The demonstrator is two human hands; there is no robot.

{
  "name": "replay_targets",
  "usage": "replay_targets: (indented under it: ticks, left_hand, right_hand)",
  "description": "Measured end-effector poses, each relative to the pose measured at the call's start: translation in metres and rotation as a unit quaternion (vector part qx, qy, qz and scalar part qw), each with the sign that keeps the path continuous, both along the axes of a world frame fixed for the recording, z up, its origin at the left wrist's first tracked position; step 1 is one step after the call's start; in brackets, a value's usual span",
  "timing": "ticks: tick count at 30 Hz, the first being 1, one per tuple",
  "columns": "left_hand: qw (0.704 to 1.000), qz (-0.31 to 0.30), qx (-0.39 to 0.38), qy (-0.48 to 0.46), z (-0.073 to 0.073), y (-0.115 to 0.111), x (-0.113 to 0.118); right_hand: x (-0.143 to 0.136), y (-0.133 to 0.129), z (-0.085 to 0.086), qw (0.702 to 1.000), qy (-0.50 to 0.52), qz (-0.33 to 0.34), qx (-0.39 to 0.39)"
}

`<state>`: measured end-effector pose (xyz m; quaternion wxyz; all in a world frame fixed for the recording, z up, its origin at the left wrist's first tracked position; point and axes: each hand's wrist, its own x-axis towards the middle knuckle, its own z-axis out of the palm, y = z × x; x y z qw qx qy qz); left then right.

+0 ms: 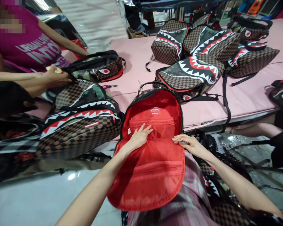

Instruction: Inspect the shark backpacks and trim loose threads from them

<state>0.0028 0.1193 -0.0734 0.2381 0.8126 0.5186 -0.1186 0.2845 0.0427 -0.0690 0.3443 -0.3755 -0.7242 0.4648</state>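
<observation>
An unzipped backpack with a red lining [146,175] lies across my lap and the table edge, its front panel folded down toward me. My left hand [141,135] rests on the lining near the inner pocket, fingers spread, holding nothing. At the right side of the opening is my right hand [186,143], its fingers closed around a small dark metal tool [184,142], possibly thread snips, against the red fabric. A black handle [153,83] stands up at the backpack's top, and a label [155,111] shows inside.
On the pink table [136,51], several shark-mouth backpacks [198,72] are piled at the back right. Left, a person in a purple shirt [35,40] handles another backpack [80,125]. More bags [221,188] lie low at the right, near another person's arm [257,129].
</observation>
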Motion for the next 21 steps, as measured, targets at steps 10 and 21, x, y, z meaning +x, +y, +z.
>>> replay_targets:
  ticks: [10,21]
  left_hand:
    - [0.968,0.077,-0.133,-0.197,0.053,0.001,-0.042]
    - [0.795,0.448,0.144,-0.383,0.003,-0.058,-0.077]
  right_hand:
    - [-0.004,0.003,-0.007,0.991,0.058,-0.082,-0.084]
    - [-0.015,0.016,-0.044,0.933,0.027,-0.352,-0.068]
